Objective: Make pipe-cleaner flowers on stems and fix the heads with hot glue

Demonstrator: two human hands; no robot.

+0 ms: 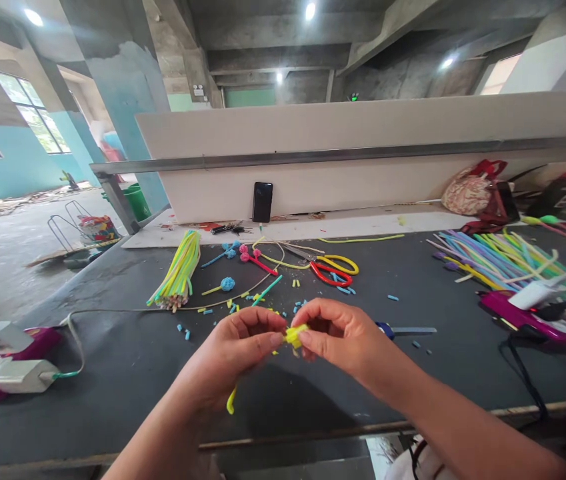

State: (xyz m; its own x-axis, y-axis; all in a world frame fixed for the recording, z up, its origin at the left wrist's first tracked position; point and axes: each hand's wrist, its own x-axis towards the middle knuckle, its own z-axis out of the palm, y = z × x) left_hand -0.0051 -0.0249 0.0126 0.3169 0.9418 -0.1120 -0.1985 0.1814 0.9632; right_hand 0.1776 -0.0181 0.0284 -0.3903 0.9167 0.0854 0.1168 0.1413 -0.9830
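Above the dark table, a small yellow bundle of pipe cleaner [295, 335] is pinched between my two hands. My left hand [249, 340] grips its left side with thumb and forefinger, and a yellow tail hangs down below that hand. On the right side, the thumb and fingers of my right hand [337, 335] are closed on the bundle. Fingers partly hide its shape. Just beyond my hands lie short cut blue and yellow pieces [235, 308], a teal stem [267, 291], and a blue ball on a yellow-green stem [227, 285].
Red-and-yellow-handled scissors [333, 268] lie ahead. A pipe-cleaner bunch [179, 270] is at left, a loose pile [493, 257] at right. A blade tool [413, 331] rests beside my right hand. Power strips [537, 317] flank the table; a phone [263, 202] leans on the back panel.
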